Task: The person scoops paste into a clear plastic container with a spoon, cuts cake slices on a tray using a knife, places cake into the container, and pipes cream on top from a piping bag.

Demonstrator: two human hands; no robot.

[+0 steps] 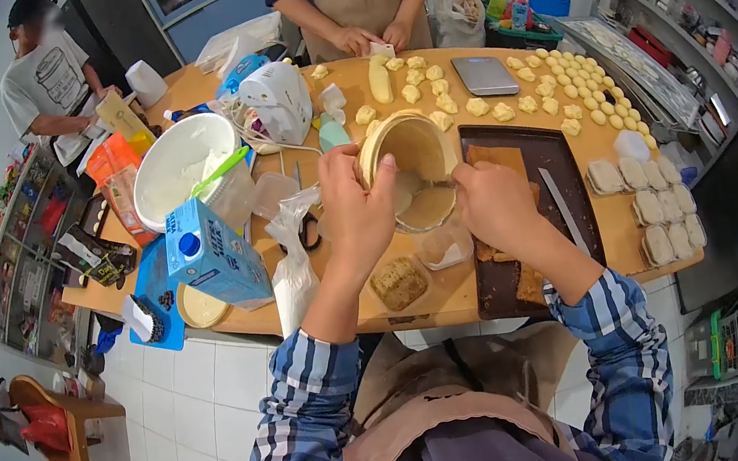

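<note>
My left hand (pixel 360 199) is wrapped round a round tub (pixel 409 145), tilted so its mouth faces me; a beige paste coats its inside. Just under its lip is a clear container (pixel 425 209) with similar beige paste. My right hand (pixel 490 204) is closed at the tub's right edge, its fingertips by the paste; what they pinch is mostly hidden. Below my hands sit a clear box with a brown crumb-topped cake (pixel 399 283) and another clear plastic box (pixel 445 246). To the right, a dark tray (pixel 577 201) bears a long knife (pixel 564 208) and brown cake pieces (pixel 530 283).
At left stand a blue milk carton (pixel 217 256), a white bowl (pixel 180 163) with a green spatula, and a hand mixer (pixel 277 102). Dough pieces (pixel 477 107), a scale (pixel 486 75) and wrapped stacks (pixel 663 208) lie right. Two people (pixel 356 6) work across the table.
</note>
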